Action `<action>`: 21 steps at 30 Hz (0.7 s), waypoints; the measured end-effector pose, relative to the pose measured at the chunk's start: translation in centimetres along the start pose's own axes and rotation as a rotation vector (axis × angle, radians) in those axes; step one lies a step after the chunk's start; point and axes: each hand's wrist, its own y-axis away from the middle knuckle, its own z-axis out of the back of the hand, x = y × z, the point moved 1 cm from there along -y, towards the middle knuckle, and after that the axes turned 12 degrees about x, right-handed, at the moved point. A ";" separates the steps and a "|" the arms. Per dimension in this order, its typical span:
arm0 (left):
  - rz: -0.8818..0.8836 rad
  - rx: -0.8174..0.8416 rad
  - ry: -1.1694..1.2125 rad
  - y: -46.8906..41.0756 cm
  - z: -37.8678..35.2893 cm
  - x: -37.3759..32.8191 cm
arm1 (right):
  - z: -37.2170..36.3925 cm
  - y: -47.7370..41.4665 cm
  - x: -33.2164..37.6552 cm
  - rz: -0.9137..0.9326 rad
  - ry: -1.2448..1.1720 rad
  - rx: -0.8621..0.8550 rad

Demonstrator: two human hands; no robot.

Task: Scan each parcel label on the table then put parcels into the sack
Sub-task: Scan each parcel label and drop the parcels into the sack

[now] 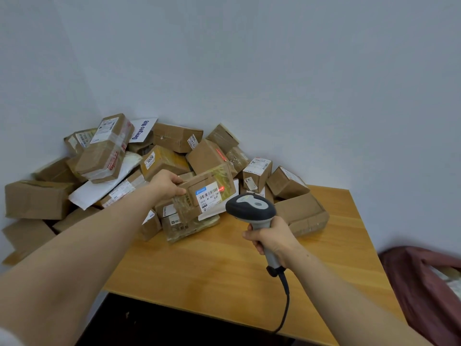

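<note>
The left hand (166, 183) grips a parcel (199, 182) above the pile (107, 156) on the desk (224, 270), tilting it so its label (209, 196) faces the scanner (252, 206), whose handle the right hand (272, 239) clasps. The red beam lands on the label. The sack (419, 283) waits beside the desk, at the right.

The heap of parcels (112, 166) fills the far left corner of the bench (224, 283), against both walls, and goes out over the left edge. At the right end of the heap a single parcel (303, 213) lies near the far edge. At the front of the heap the left hand (166, 184) grips the held parcel (207, 193) above the others. Just to the right of it, over the middle of the bench, the right hand (272, 239) grips the scanner (252, 206). Its cable (284, 303) runs down past the near edge. The sack (424, 283) lies beyond the right edge, lower than the bench.
</note>
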 end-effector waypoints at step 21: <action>0.010 0.606 0.396 0.5 -22.1 -13.8 | 12.9 14.1 -12.2 -0.040 -0.701 -0.561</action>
